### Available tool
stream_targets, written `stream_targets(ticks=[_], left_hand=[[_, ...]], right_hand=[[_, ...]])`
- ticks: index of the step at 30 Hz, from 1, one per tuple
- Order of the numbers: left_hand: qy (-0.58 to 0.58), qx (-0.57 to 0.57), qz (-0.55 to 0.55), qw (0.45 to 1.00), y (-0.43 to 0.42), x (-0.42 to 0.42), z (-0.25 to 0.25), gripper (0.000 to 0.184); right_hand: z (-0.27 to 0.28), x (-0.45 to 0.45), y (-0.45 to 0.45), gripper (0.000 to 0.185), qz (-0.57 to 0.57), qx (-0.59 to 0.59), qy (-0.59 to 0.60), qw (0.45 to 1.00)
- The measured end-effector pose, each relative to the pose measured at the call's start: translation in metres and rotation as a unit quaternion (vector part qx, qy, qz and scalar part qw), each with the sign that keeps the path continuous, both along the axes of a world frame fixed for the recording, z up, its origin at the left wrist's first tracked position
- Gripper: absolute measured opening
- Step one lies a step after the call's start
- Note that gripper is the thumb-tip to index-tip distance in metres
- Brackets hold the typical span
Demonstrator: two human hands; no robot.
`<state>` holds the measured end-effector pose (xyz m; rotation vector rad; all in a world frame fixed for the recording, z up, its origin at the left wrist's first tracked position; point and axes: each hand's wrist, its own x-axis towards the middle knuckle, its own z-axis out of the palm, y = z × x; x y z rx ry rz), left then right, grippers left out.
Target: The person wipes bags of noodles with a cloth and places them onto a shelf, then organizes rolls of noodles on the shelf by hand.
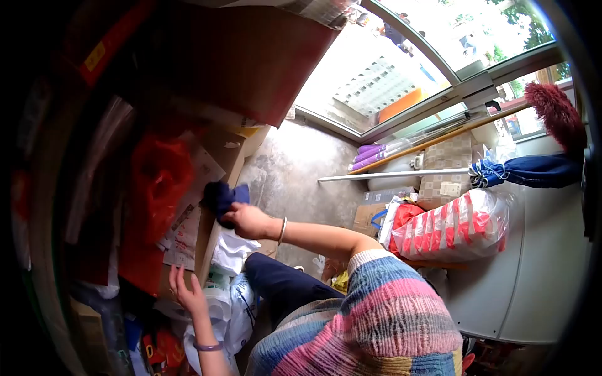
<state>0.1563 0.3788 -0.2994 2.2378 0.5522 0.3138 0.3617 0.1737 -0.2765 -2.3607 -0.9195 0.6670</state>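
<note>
My right hand [247, 220], with a bangle at the wrist, is closed on a bunched dark blue cloth [226, 199]. The cloth is held at the edge of a cardboard box [207, 241] on the left. My left hand [188, 294] is raised lower down, fingers apart and holding nothing, close to printed papers [183, 241] in the box. A crumpled red plastic bag [162, 182] lies beside those papers. White plastic bags [233, 250] sit below my right hand.
A glass door [370, 81] stands ahead beyond the concrete floor [282, 169]. On the right are a folded blue umbrella [533, 172], a long wooden pole [439, 139] and a red-and-white striped package [451, 229]. A large carton [251, 62] rises at upper left.
</note>
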Motion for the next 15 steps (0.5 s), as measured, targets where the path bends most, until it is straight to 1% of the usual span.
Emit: stream_targets(ticks=[1,2,3,4,5,6,7,8,9,10,11,12,13,15], left_hand=[[0.018,-0.068,0.004,0.997,-0.017,-0.014,0.001,0.04],[0.044,-0.289,0.088,0.952,-0.046,-0.023,0.022,0.044],[0.065,-0.494,0.164,0.851,-0.071,-0.031,0.04,0.05],[0.05,-0.643,0.163,0.746,-0.083,-0.051,0.03,0.054],[0.035,-0.77,0.154,0.618,-0.095,-0.072,0.019,0.06],[-0.021,-0.76,0.161,0.629,-0.117,-0.08,0.027,0.066],[-0.072,-0.797,0.13,0.585,-0.133,-0.09,0.026,0.062],[-0.104,-0.801,0.136,0.574,-0.146,-0.106,0.026,0.059],[-0.136,-0.805,0.142,0.56,-0.16,-0.121,0.028,0.056],[-0.139,-0.806,0.186,0.545,-0.175,-0.135,0.03,0.049],[-0.15,-0.796,0.194,0.553,-0.188,-0.15,0.017,0.05],[-0.159,-0.795,0.207,0.547,-0.199,-0.162,0.005,0.047],[-0.159,-0.791,0.214,0.552,-0.212,-0.171,0.006,0.047],[-0.146,-0.778,0.222,0.569,-0.232,-0.181,0.008,0.046]], right_hand=[[0.001,-0.018,0.002,0.04,0.013,0.048,0.069,0.996],[0.008,-0.037,0.0,0.042,0.035,0.11,0.112,0.987],[0.0,-0.062,0.002,0.044,0.048,0.17,0.193,0.965],[0.003,-0.09,0.002,0.041,0.042,0.225,0.222,0.948],[0.017,-0.113,-0.002,0.044,0.073,0.244,0.304,0.918],[0.026,-0.137,-0.007,0.05,0.109,0.224,0.369,0.895],[0.03,-0.159,-0.014,0.056,0.134,0.233,0.377,0.886],[0.035,-0.174,-0.026,0.061,0.178,0.209,0.303,0.913],[0.032,-0.185,-0.036,0.059,0.213,0.218,0.25,0.919],[0.028,-0.196,-0.047,0.059,0.245,0.228,0.236,0.912],[0.026,-0.204,-0.056,0.058,0.274,0.242,0.222,0.904],[0.037,-0.207,-0.067,0.052,0.32,0.208,0.136,0.914],[0.051,-0.206,-0.076,0.043,0.364,0.177,0.088,0.91],[0.04,-0.217,-0.091,0.031,0.378,0.269,0.092,0.881]])
